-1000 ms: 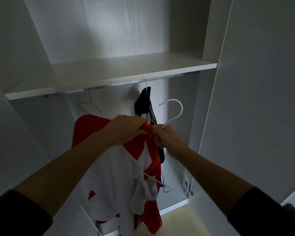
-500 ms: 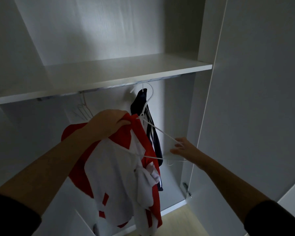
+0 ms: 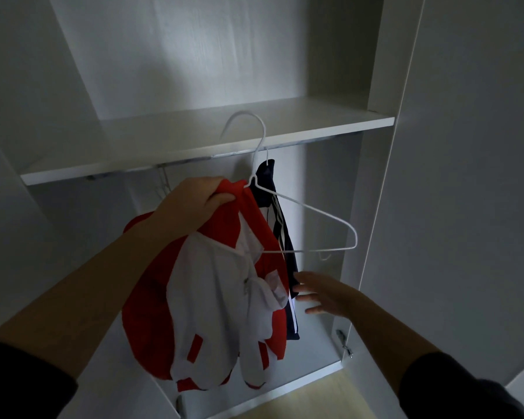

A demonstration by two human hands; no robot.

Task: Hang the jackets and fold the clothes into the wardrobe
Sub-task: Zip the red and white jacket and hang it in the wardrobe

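Dark sleeves frame the bottom corners of the view, with two bare forearms reaching forward into an open white wardrobe [image 3: 375, 55]. On the person's left, the left hand [image 3: 191, 204] is closed around the collar of a red and white jacket [image 3: 212, 297], holding it up just below the shelf. This jacket is draped over one side of a white wire hanger [image 3: 312, 228], whose other shoulder sticks out bare to the right and whose hook curves up in front of the shelf [image 3: 194, 146] edge; whether the hook touches the rail cannot be told. Lower and to the right, the right hand [image 3: 321, 294] is spread open with fingers apart, gripping nothing, close beside the hem of a dark navy jacket [image 3: 285, 237] with white stripes. That navy jacket hangs just behind the red one, from a metal rail [image 3: 224, 155] under the shelf. Further left on the rail, more hangers are dimly visible.
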